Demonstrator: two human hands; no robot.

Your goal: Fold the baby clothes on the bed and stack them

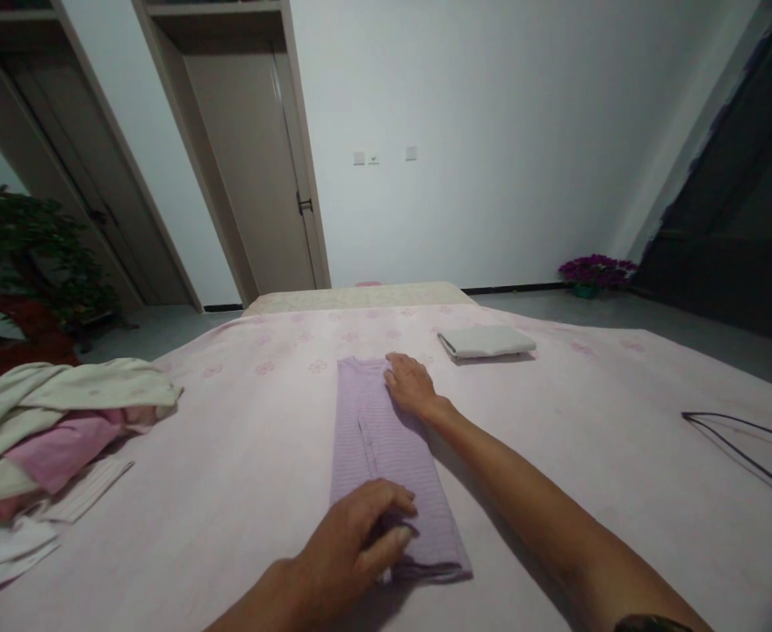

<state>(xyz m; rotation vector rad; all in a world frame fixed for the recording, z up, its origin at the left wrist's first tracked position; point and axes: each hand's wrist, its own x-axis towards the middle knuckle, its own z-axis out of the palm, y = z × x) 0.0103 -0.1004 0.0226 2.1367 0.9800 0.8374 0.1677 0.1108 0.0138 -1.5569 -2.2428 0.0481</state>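
Note:
A lilac ribbed garment lies folded into a long narrow strip on the pink bedspread, its neckline at the far end and a short placket down the middle. Across its near left part reaches my left hand, fingers curved over the fabric and thumb apart from them. The palm side of that hand is hidden. At the far right corner of the garment, my right hand rests with its fingers laid on the cloth and its forearm stretched along the right side.
Beyond and to the right sits a folded pale grey cloth. Rumpled clothes in cream, pink and white are heaped at the left. A thin black cord lies at the right. The pink flowered bedspread covers the surface.

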